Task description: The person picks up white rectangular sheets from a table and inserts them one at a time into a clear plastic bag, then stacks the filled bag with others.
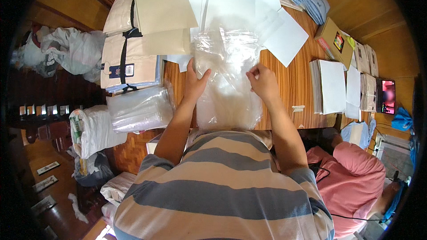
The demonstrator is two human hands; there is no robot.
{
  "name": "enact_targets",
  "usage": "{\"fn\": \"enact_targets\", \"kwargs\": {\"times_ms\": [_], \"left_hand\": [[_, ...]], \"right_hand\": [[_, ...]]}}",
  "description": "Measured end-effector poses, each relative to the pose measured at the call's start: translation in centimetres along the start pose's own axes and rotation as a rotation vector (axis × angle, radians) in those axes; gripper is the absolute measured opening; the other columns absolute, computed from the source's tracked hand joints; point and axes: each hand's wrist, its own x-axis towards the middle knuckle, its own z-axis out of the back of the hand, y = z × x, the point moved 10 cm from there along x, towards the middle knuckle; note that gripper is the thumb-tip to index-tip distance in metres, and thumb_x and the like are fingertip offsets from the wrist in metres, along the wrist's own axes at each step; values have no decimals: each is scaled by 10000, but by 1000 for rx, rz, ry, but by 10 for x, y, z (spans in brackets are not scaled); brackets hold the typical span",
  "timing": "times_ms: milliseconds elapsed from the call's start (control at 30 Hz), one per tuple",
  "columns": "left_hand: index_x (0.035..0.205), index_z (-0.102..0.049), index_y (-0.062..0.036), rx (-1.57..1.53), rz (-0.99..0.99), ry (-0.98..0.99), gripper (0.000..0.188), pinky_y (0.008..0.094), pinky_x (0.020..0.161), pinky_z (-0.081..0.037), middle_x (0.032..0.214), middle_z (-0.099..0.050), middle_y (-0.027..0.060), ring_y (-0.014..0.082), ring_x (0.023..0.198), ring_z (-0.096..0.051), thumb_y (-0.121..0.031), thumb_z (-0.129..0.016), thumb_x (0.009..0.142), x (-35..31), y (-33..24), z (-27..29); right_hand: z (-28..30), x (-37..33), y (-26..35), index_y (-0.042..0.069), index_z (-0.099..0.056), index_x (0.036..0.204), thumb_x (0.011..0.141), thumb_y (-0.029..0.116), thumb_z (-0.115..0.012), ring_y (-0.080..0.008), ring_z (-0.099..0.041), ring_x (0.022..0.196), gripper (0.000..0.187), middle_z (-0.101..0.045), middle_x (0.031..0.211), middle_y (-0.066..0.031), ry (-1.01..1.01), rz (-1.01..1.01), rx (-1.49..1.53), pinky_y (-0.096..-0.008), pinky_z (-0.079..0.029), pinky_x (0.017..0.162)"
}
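In front of me on the wooden table lies a pile of clear plastic bags (229, 106), shiny and wrinkled toward its far end. My left hand (195, 83) rests along the pile's left edge, thumb apart from the outstretched fingers, so it is open. At the right edge, my right hand (263, 82) is closed in a pinch, with its fingertips on the clear plastic. How many layers it grips cannot be made out. Beyond the bags are white sheets (229, 9), partly covered by the plastic.
Folded beige garments (113, 62) with a black strap are stacked at left, under tan card sheets (164, 9). More plastic bags (140, 109) lie nearer me. At right stand a white paper stack (331, 86), a cardboard box (333, 44) and a phone (388, 97). A person in pink (351, 182) sits close by.
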Motion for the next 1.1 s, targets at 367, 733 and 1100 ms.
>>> {"fn": "enact_targets", "kwargs": {"times_ms": [367, 733, 1100], "left_hand": [[1543, -194, 47, -32, 54, 0, 872, 391, 1172, -317, 1517, -381, 276, 310, 1421, -388, -334, -714, 956, 5, 17, -3], [1512, -246, 82, -123, 84, -6, 812, 383, 1150, -346, 1477, -417, 257, 302, 1379, -425, -287, -711, 957, 6, 21, -4], [1514, -166, 85, -105, 180, -86, 911, 355, 955, -502, 1219, -623, 195, 249, 1105, -623, -87, -779, 862, -1, 30, 4]], "right_hand": [[-29, -33, -67, -52, -714, 880, 925, 200, -700, -189, -696, 573, 256, -736, 793, -148, 248, -152, -196, -323, -561, 502], [-31, -35, -85, -74, -633, 990, 961, 215, -690, -126, -559, 426, 297, -702, 732, -112, 104, -371, 454, -259, -423, 377], [6, -29, -47, -91, -633, 982, 859, 398, -780, -318, -737, 748, 525, -733, 872, -225, -68, -33, -436, -426, -580, 686]]}}
